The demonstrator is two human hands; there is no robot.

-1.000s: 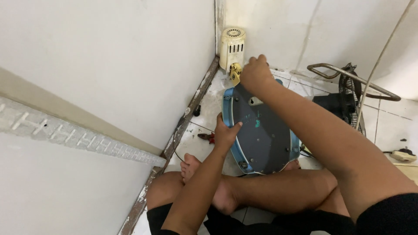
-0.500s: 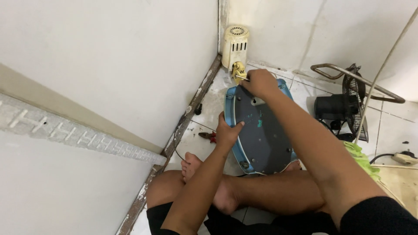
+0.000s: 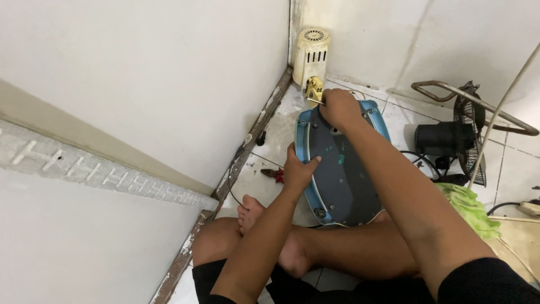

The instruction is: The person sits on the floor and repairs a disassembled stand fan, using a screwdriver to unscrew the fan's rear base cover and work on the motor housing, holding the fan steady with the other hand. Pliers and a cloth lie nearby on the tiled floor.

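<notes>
- Head camera, looking down: a person sits cross-legged on a white tiled floor [image 3: 394, 121] in a corner, beside a pale wall [image 3: 140, 84].
- A blue-rimmed fan base [image 3: 337, 169], turned underside up with its dark grey bottom plate showing, lies on the floor just in front of the person's legs, its far end near the corner.
- A dark fan motor with wire guard [image 3: 455, 138] rests on the floor to the right, well apart from the base; a green cloth [image 3: 469, 205] lies near it.
- A cream motor housing [image 3: 311, 56] stands upright in the corner, just beyond the base.
- The right hand [image 3: 340, 107] is at the base's far end, fingers curled shut around a thin tool; its tip is hidden.
- The left hand [image 3: 299, 169] grips the base's left rim, thumb over the plate, fingers wrapped under the edge.
- Red-handled pliers [image 3: 274, 174] lie on the tiles just left of that hand.
</notes>
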